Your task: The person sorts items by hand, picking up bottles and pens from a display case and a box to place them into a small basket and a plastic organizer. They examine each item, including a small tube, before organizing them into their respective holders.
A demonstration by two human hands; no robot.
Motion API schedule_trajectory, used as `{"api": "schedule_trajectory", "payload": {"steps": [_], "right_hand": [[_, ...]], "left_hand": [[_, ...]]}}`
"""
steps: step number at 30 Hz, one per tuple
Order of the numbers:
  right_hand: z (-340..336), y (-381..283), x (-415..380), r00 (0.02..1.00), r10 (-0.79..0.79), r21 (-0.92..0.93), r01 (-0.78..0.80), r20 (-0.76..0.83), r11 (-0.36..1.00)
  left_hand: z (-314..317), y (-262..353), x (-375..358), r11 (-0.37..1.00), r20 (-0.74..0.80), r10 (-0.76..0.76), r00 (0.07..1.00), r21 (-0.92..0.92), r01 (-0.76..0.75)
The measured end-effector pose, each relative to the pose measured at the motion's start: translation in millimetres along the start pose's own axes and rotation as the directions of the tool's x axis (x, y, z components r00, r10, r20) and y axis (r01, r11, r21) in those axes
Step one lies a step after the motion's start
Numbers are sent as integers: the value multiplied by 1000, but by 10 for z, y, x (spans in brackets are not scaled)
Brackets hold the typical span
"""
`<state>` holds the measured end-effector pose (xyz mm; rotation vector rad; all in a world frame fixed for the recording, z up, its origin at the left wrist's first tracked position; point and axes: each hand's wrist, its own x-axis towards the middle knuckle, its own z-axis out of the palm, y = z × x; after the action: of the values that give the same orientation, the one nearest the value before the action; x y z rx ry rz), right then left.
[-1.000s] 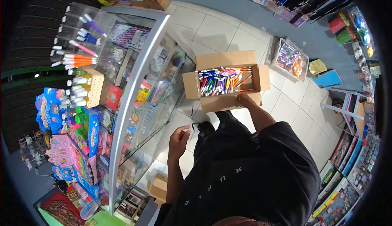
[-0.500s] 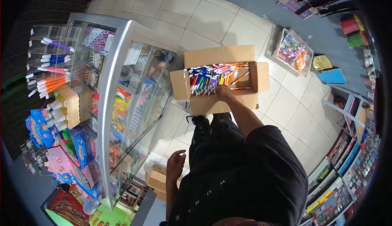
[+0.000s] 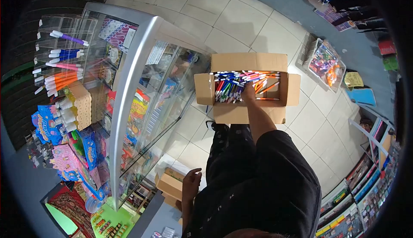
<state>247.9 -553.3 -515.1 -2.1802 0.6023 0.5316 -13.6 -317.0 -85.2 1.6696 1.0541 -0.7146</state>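
Note:
An open cardboard box [image 3: 250, 57] holds many felt-tip pens [image 3: 230, 87] with white ends and purple, blue, red, green, pink and orange barrels. My right hand [image 3: 249, 93] reaches down into the box and touches the pens near its middle. Its fingertips are hidden among the pens, so I cannot make out a grip. Low beside my body, my left hand [image 3: 192, 183] hangs with loosely bent fingers, open and holding nothing. More felt-tip pens [image 3: 63, 81] stand sorted by colour in a clear acrylic rack [image 3: 88, 25] at the left.
A glass display case [image 3: 137, 74] with a silver frame runs along the left, with packaged goods on top. A plastic basket of small colourful items [image 3: 325, 64] sits on the tiled floor [image 3: 241, 18]. Another cardboard box [image 3: 171, 182] is near my left hand. Stocked shelves [image 3: 350, 208] line the right.
My right hand has moved a little toward the middle of the pens in the box. The whole view has shifted, with the box now farther right. My left hand still hangs beside me.

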Motion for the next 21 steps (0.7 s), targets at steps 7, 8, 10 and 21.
{"api": "schedule_trajectory", "payload": {"steps": [7, 8, 10, 21], "right_hand": [[-268, -171, -173, 997, 72, 25, -72, -23, 997], [-253, -149, -146, 993, 115, 30, -115, 3, 993], [-316, -263, -188, 978, 202, 33, -204, 59, 978], [229, 74, 53, 963, 236, -54, -231, 128, 971]], "left_hand": [[17, 80, 43, 999, -4, -36, 999, -24, 36], [5, 72, 65, 999, -7, -30, 1000, -29, 30], [-15, 44, 96, 999, -14, -9, 1000, -32, 9], [18, -22, 107, 997, -4, -1, 1000, -72, 1]]}}
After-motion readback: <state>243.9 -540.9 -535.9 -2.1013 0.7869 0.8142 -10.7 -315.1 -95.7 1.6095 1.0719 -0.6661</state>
